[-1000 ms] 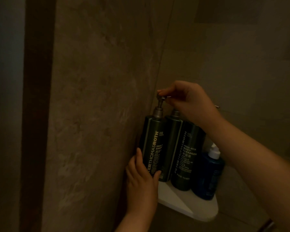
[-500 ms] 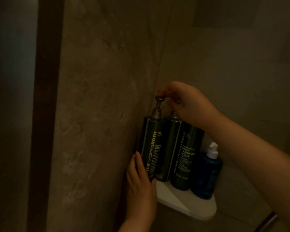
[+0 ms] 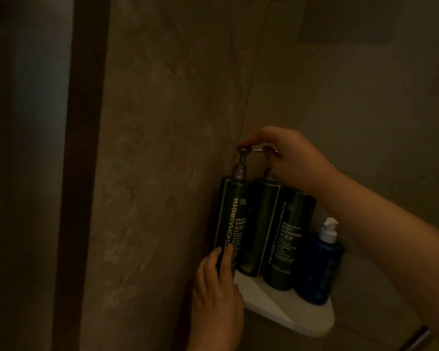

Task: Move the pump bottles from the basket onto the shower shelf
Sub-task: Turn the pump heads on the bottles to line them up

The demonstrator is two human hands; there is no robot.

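Three tall dark pump bottles stand upright on the white corner shower shelf [image 3: 284, 309]. The shampoo bottle [image 3: 232, 219] is leftmost, against the wall. My left hand [image 3: 217, 290] wraps its lower body. My right hand [image 3: 281, 155] pinches its metal pump head [image 3: 243, 150] from above. A second dark bottle [image 3: 260, 224] stands behind, its pump hidden by my right hand. The body cleanser bottle [image 3: 288, 236] is to the right. The basket is out of view.
A small blue bottle with a white pump [image 3: 319, 264] stands at the shelf's right end. Beige stone walls [image 3: 162, 148] meet in the corner behind the bottles. A dark vertical frame [image 3: 81, 173] runs down the left. The light is dim.
My hands stay on the shampoo bottle's base and pump head. The pump spout now points right, towards my right palm. The view has drifted slightly.
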